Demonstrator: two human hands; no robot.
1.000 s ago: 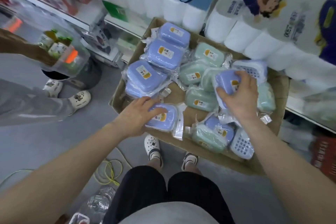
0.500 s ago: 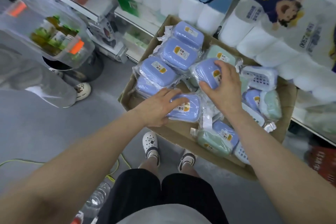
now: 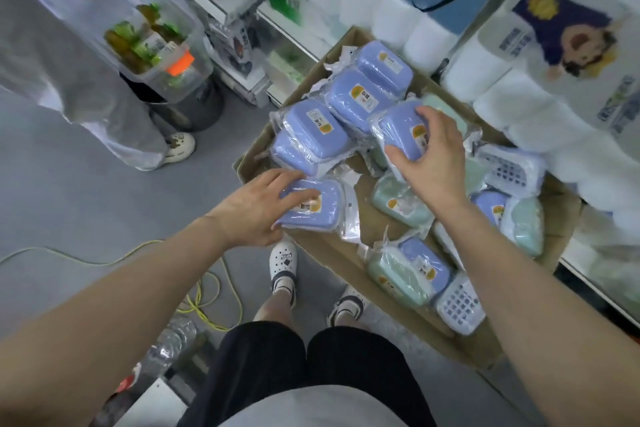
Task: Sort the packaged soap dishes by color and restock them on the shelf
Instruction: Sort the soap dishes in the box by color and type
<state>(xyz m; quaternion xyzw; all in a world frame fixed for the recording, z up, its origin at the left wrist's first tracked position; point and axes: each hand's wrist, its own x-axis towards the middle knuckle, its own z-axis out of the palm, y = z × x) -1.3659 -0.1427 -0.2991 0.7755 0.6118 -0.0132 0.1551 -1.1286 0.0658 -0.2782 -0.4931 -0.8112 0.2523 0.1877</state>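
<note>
left hand (image 3: 252, 211) grips blue dish (image 3: 313, 206) at box (image 3: 332, 253) edge | right hand (image 3: 433, 163) holds another blue dish (image 3: 398, 128)

The person's 2 forearms are bare to the frame edge, with no sleeves, watch or rings on the hands. A light grey top (image 3: 311, 409) shows at 6 o'clock, above black knee-length shorts (image 3: 304, 357). On the feet are white perforated clogs (image 3: 284, 260) with small dark charms, over white socks with dark bands.
</note>
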